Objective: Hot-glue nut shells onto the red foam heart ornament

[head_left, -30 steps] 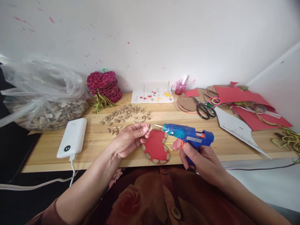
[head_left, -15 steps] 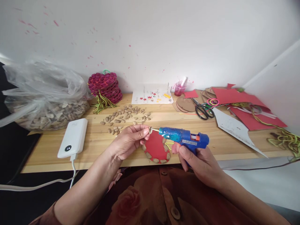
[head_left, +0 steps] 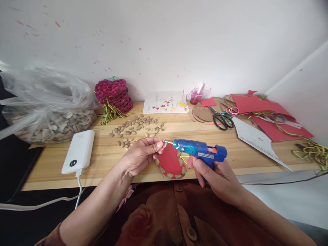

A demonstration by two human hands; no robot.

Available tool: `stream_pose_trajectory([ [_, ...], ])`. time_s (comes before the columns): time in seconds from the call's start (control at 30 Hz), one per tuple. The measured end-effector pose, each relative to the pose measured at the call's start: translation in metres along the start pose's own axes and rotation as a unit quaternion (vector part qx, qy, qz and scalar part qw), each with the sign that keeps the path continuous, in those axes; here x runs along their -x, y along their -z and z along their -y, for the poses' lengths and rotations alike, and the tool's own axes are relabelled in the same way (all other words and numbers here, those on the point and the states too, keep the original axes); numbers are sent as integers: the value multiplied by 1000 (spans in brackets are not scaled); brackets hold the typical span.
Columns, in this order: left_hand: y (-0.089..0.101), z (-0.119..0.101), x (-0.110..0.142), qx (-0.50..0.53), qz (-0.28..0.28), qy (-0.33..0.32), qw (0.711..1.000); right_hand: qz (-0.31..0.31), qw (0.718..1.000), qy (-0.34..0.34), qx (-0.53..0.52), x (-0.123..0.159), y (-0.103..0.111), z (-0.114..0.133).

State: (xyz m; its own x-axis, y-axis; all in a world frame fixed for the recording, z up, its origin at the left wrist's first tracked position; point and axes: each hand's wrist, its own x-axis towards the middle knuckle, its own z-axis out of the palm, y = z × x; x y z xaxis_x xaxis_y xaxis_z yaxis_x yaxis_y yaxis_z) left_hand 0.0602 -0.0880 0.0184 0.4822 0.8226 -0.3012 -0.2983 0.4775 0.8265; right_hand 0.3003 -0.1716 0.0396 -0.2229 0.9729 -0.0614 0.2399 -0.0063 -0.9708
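Note:
Between the thumb and fingers of my left hand (head_left: 143,153) is a peanut shell (head_left: 164,144). My right hand (head_left: 217,176) is wrapped round the handle of a blue glue gun (head_left: 198,149), which points left. The nozzle tip is at the peanut shell, touching or very close to it. Below both hands lies a red piece of card (head_left: 173,162) with a rounded edge, edged along its sides and bottom with peanut shells (head_left: 170,175). Its upper part is partly hidden by my left hand and the glue gun. A yellow-green cord (head_left: 185,159) shows beside it.
Loose peanut shells (head_left: 139,123) are scattered behind my left hand. A plastic bag of shells (head_left: 51,119), a white power bank (head_left: 78,152) and a stack of purple pieces (head_left: 114,94) stand left. Scissors (head_left: 222,120), cardboard discs (head_left: 203,113) and red card (head_left: 282,128) lie right.
Hardly anything differs. The glue gun and my right hand have shifted very slightly left, and the nozzle stays at the peanut shell in my left hand.

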Motion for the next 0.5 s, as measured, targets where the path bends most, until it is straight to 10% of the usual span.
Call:
stream_pose_trajectory([
  [0.5, 0, 0, 1, 7, -3, 4, 1000, -12, 1000, 5, -5, -2, -1, -3],
])
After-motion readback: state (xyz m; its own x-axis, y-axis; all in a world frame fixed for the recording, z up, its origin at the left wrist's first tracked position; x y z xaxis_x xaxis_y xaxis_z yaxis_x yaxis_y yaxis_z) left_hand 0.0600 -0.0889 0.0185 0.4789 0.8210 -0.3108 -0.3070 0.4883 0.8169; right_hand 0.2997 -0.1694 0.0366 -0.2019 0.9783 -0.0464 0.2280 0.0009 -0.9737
